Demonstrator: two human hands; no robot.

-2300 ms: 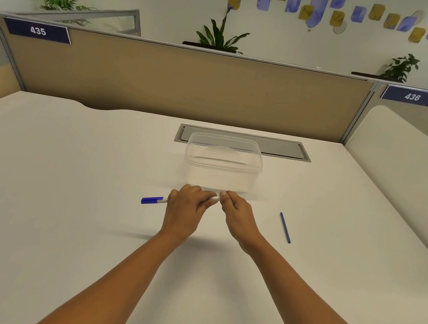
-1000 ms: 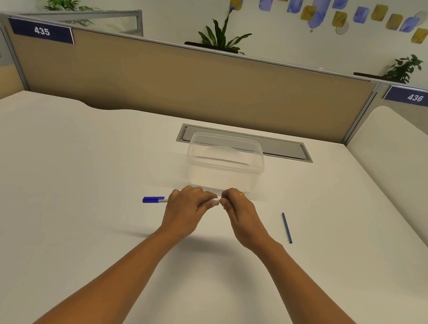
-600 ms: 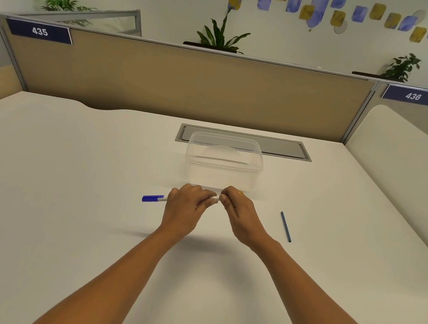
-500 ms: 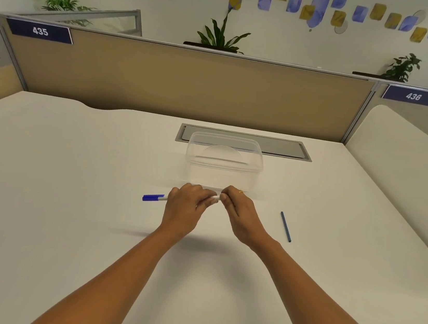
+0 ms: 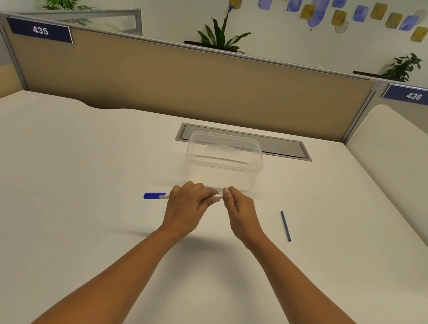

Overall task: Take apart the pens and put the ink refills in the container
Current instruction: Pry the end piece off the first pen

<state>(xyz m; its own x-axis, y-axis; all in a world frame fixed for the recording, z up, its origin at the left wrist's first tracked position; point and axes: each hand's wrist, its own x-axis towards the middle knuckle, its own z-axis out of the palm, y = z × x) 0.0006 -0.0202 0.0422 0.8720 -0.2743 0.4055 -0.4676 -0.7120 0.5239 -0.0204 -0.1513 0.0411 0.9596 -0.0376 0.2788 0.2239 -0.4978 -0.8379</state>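
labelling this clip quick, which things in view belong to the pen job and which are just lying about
Part of the job:
- blue-capped pen, gripped by the left hand and right hand
- clear plastic container
- thin blue rod on the desk, probably an ink refill

Just lying about:
- grey cable hatch
- number signs 435 and 436
- potted plant

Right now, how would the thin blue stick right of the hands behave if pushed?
The blue stick is thin and straight: probably light, apt to roll. Flat on the smooth table, it may be fiddly to pinch up.
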